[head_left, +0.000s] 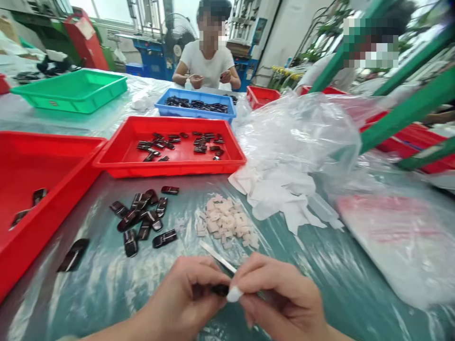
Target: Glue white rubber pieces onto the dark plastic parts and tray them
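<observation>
Fingers of my left hand (190,296) are closed round a small dark glossy part (221,290), mostly hidden by the hand. My right hand (280,293) pinches close against it. A small white piece (234,294) shows at the right fingertips; whether it is a soft pad or a fingertip cover I cannot tell. From the right fingers a thin pale flat strip-like tool (217,255) sticks out to the upper left. Ahead of my hands lie a pile of small pale pads (227,221) and a group of dark glossy parts (142,215).
A red tray (170,169) holds more dark parts; another red tray (46,227) stands at left. Behind are a blue tray (195,112) and a green tray (71,105). White sheets (284,194) and clear plastic bags (302,128) lie at right. A co-worker (208,61) sits opposite.
</observation>
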The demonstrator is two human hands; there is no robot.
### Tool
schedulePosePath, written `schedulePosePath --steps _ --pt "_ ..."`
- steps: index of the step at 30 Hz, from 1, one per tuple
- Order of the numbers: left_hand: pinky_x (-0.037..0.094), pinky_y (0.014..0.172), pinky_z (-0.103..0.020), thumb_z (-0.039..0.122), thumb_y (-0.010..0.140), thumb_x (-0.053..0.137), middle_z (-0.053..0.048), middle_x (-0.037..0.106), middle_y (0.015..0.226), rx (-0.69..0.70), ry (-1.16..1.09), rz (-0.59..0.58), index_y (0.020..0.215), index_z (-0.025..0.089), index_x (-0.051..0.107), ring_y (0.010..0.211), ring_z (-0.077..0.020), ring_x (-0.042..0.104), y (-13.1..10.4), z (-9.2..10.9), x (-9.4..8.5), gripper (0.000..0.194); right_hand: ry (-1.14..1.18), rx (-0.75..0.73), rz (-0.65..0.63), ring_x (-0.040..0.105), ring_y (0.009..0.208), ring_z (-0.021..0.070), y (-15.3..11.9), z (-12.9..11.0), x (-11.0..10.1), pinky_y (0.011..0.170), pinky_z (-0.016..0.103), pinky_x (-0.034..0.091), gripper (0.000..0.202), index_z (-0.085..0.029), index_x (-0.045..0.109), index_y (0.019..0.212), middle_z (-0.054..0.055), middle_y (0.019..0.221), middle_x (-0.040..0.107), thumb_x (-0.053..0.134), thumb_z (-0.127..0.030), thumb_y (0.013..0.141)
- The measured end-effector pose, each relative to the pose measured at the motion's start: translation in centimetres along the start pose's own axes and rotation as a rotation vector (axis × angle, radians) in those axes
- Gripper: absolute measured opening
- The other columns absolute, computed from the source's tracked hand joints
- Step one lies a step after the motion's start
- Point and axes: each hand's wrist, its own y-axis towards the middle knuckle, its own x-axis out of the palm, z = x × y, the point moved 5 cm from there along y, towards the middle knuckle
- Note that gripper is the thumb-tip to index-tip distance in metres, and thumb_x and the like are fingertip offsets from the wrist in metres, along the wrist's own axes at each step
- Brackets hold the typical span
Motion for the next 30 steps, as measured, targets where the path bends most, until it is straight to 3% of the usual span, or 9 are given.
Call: schedulePosePath --steps 5,10,13,17,30 --pt "0.033 0.051 -0.016 0.006 0.073 0.050 0.000 0.055 0.057 0.061 0.181 -0.078 0.061 0.014 0.064 0.054 -0.0079 0.047 0.1 0.0 0.3 0.019 0.068 0.002 -0.033 0.058 0.051 0.0061 0.4 0.2 0.9 0.053 0.018 0.052 0.022 -0.018 0.066 0.092 0.004 0.077 0.065 0.059 -0.004 0.076" --pt "0.037 0.057 -0.016 0.004 0.075 0.048 -0.001 0.063 0.072 0.130 0.161 -0.052 0.077 0.019 0.070 0.064 -0.0096 0.055 0.1 0.3 0.1 0.027 -0.019 -0.019 0.053 0.061 0.065 0.0111 0.6 -0.3 0.2 0.061 0.023 0.052 0.023 -0.019 0.066 0.090 0.004 0.073 0.066 0.057 -0.003 0.076" --pt "0.037 0.059 -0.016 0.005 0.074 0.053 -0.002 0.063 0.078 0.085 0.172 0.004 0.079 0.019 0.072 0.068 -0.0100 0.055 0.0 0.2 -0.2 0.024 -0.112 -0.029 0.084 0.062 0.067 0.0121 0.4 -0.3 -0.2 0.058 0.023 0.051 0.026 -0.020 0.064 0.091 0.004 0.076 0.066 0.056 -0.001 0.076" --pt "0.032 0.052 -0.016 0.006 0.070 0.060 0.000 0.056 0.069 -0.006 0.169 0.027 0.074 0.017 0.073 0.062 -0.0082 0.048 0.0 -0.4 -0.2 0.017 -0.219 -0.119 -0.004 0.061 0.067 0.0123 0.3 -0.4 0.3 0.058 0.023 0.051 0.029 -0.019 0.062 0.094 0.005 0.076 0.065 0.053 0.002 0.075" --pt "0.029 0.052 -0.019 0.006 0.069 0.060 0.003 0.046 0.061 0.021 0.176 0.028 0.062 0.013 0.068 0.058 -0.0072 0.044 0.0 -0.8 -0.3 0.012 -0.420 -0.211 -0.172 0.058 0.070 0.0144 0.4 -0.3 1.2 0.060 0.028 0.052 0.032 -0.015 0.061 0.096 0.008 0.079 0.063 0.053 0.006 0.073"
